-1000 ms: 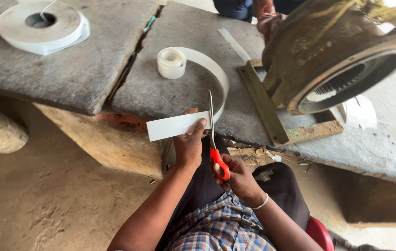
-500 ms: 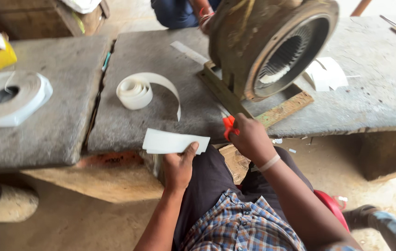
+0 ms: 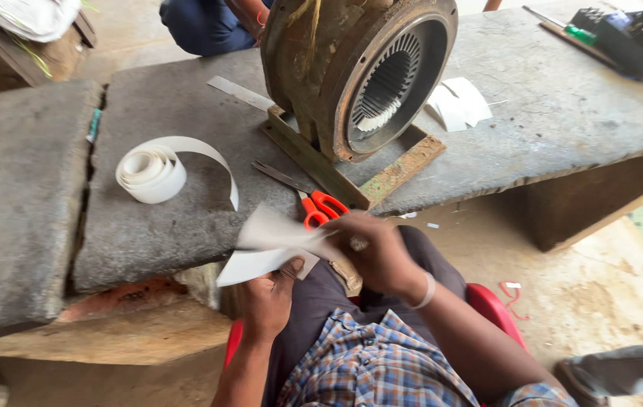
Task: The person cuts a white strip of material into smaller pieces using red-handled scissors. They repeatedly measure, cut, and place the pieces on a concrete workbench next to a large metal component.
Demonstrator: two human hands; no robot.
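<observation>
My right hand [image 3: 378, 252] blurred, clenched on one paper strip [image 3: 280, 228], left hand [image 3: 267, 298] pinching another strip [image 3: 250, 265] just below, scissors [image 3: 310, 203] on surface [image 3: 156, 234] beside them

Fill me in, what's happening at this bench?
A seated person holds a cut piece of white paper in the left hand, while the right hand grips a second, blurred piece at the edge of the stone bench. Orange-handled scissors lie on the bench beside them. A roll of white paper strip sits to the left, and a rusty motor stator housing stands behind.
</observation>
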